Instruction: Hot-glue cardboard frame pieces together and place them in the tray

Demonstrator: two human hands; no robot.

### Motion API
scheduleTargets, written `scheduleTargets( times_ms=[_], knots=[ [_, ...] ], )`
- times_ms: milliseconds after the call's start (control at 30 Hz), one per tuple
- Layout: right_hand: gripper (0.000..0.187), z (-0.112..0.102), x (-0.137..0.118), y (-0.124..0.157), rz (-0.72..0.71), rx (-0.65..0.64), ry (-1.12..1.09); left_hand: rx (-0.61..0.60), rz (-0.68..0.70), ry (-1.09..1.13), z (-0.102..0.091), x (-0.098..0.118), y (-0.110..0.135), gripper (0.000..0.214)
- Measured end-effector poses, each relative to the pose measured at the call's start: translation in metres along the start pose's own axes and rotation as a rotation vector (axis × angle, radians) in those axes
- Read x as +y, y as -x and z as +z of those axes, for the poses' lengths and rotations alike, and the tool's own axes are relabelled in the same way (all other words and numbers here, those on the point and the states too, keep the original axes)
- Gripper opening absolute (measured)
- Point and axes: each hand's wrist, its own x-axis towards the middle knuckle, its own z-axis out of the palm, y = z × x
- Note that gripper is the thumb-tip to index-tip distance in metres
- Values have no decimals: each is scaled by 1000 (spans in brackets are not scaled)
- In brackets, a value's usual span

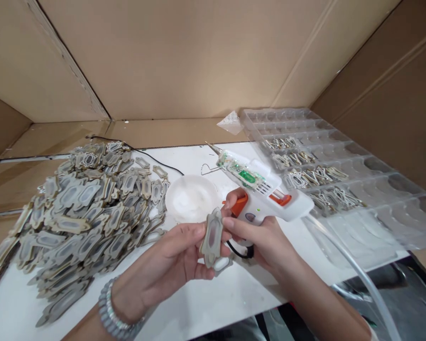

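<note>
Between the thumb and fingers of my left hand (184, 253) is a small stack of grey, ornate frame-shaped pieces (212, 237), each with an oval centre. My right hand (259, 234) grips a white glue gun (262, 189) by its handle, a finger at the orange trigger (238, 205). The gun's metal tip points up and left. My right thumb reaches over to the upper right edge of the stack. Another pale oval piece (223, 265) shows just below my left fingers, partly hidden.
A large heap of similar frame-shaped pieces (92, 213) covers the left side. Behind my hands stands a round white dish (191, 196). At right, a clear compartment tray (376, 203) holds several rows of pieces. A translucent tube-like stick (355, 270) trails from the gun. Cardboard walls (184, 57) enclose the table.
</note>
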Motion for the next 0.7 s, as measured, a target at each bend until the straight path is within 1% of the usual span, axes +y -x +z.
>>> scheduleTargets(
  times_ms=[67, 133, 167, 233, 267, 333, 433, 500, 533, 600, 700],
  knots=[
    [22, 1, 0, 0, -12, -4, 15, -25, -2, 12, 0, -1, -1, 21],
    [21, 2, 0, 0, -19, 7, 42, -20, 19, -15, 0, -1, -1, 20],
    [22, 2, -1, 0, -30, 29, 62, 0, 47, -51, 0, 0, -1, 20],
    [22, 0, -2, 0, -71, 100, 105, 61, 163, -178, -1, 5, 0, 23],
    [23, -2, -3, 0, -97, 130, 127, 97, 254, -265, -3, 9, 1, 25],
    [24, -7, -6, 1, -148, 168, 190, 179, 489, -462, -8, 19, 7, 25],
    [21, -14, -13, 3, -225, 183, 354, 311, 910, -801, -17, 36, 18, 23],
    [14, -16, -17, 5, -261, 157, 508, 378, 1161, -1022, -20, 43, 24, 29],
    [10, -16, -18, 6, -272, 124, 578, 403, 1256, -1107, -21, 45, 26, 32],
    [8, -13, -17, 6, -288, 49, 664, 456, 1370, -1208, -20, 47, 27, 35],
    [15, -9, -13, 6, -324, -35, 718, 528, 1451, -1282, -17, 43, 24, 36]
  ],
)
